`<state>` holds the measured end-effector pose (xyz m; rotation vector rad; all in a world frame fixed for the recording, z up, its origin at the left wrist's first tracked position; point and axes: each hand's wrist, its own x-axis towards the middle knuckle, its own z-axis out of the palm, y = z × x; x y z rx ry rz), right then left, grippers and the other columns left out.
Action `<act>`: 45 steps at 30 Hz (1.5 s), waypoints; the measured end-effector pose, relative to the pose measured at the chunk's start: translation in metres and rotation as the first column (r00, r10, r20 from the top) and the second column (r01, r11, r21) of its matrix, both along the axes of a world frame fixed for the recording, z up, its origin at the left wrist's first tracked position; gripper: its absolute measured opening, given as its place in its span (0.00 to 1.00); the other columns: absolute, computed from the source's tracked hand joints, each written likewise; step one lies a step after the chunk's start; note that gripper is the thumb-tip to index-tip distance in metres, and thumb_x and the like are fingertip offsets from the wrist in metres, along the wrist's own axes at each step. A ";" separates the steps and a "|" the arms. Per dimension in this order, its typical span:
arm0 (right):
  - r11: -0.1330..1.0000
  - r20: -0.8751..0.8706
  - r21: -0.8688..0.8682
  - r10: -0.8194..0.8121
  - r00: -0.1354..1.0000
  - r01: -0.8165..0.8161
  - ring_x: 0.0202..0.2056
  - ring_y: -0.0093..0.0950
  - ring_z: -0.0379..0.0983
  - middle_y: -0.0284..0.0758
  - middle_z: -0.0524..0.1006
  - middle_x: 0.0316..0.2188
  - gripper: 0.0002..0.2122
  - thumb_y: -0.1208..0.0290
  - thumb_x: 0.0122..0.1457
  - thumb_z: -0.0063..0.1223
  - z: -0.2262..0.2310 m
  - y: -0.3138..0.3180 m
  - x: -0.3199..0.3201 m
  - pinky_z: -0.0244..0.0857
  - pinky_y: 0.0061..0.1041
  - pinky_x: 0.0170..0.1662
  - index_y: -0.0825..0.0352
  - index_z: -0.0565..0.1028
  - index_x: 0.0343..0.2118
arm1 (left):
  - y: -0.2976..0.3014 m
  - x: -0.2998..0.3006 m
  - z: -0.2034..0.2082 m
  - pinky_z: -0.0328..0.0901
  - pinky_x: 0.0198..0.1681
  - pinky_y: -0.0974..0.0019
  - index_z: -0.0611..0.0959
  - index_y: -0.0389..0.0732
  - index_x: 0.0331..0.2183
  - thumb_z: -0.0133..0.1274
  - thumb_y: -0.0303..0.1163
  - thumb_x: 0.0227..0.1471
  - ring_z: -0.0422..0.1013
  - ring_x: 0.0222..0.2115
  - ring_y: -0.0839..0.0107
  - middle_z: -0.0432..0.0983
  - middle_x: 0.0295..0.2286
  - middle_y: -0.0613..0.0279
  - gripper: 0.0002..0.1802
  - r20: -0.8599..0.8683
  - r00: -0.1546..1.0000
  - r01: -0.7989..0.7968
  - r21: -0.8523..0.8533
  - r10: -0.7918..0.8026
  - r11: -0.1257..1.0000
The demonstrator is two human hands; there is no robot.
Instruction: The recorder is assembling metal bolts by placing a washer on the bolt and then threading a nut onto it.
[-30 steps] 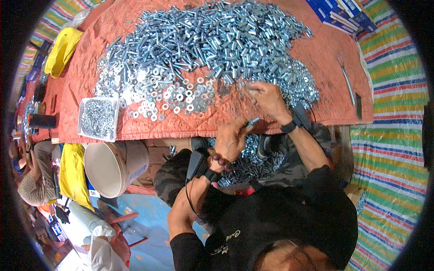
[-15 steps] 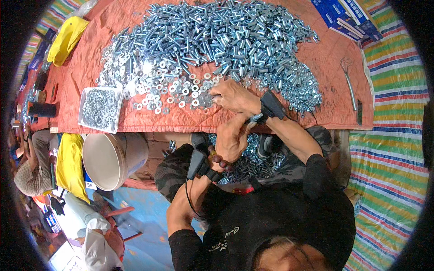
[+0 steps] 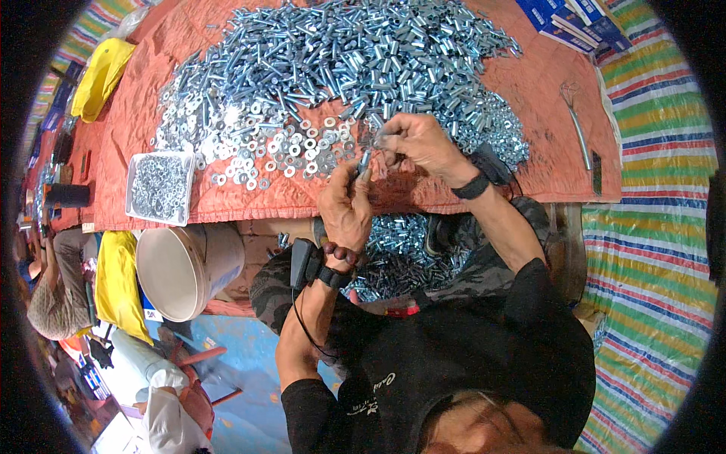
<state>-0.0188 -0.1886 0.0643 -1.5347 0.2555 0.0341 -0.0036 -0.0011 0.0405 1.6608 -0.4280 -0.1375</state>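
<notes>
Your left hand (image 3: 344, 208) pinches a small bolt (image 3: 363, 163) upright at the near edge of the orange cloth (image 3: 544, 129). Just beyond it, your right hand (image 3: 416, 144) closes its fingertips on something small that I can't make out. Washers (image 3: 291, 155) lie scattered left of it, and the big bolt heap (image 3: 363, 60) spreads farther back.

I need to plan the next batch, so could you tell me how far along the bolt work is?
Done: a heap of bolts lies in the lap. In hand: the left hand holds one bolt upright while the right hand works at its tip. Left: a large pile of bolts and loose washers covers the orange cloth.
</notes>
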 end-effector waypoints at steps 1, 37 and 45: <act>1.000 0.001 -0.002 -0.010 1.000 0.010 0.23 0.21 0.75 0.33 0.77 0.23 0.05 0.76 0.55 0.55 0.002 -0.004 -0.005 0.69 0.20 0.26 0.73 0.75 0.32 | -0.002 0.000 -0.005 0.63 0.23 0.66 0.78 0.38 0.37 0.53 0.26 0.52 0.70 0.20 0.68 0.75 0.22 0.54 0.08 0.001 1.000 0.010 -0.002 -0.010 1.000; 0.389 0.141 -0.860 -0.440 0.887 0.329 0.30 0.43 0.71 0.45 0.74 0.24 0.08 0.69 0.51 0.57 -0.040 -0.082 -0.191 0.65 0.36 0.34 0.70 0.77 0.28 | -0.083 -0.037 -0.020 0.62 0.22 0.67 0.77 0.37 0.29 0.54 0.32 0.52 0.69 0.18 0.68 0.72 0.17 0.57 0.08 0.093 0.942 0.305 0.167 -0.323 0.938; 0.780 0.147 -0.428 -0.438 0.887 0.456 0.25 0.19 0.73 0.33 0.75 0.24 0.07 0.73 0.57 0.53 -0.015 -0.058 -0.146 0.66 0.21 0.27 0.74 0.76 0.31 | -0.091 -0.043 -0.018 0.63 0.23 0.60 0.78 0.36 0.30 0.54 0.27 0.49 0.70 0.19 0.52 0.71 0.18 0.49 0.05 0.106 0.904 0.378 0.257 -0.414 0.890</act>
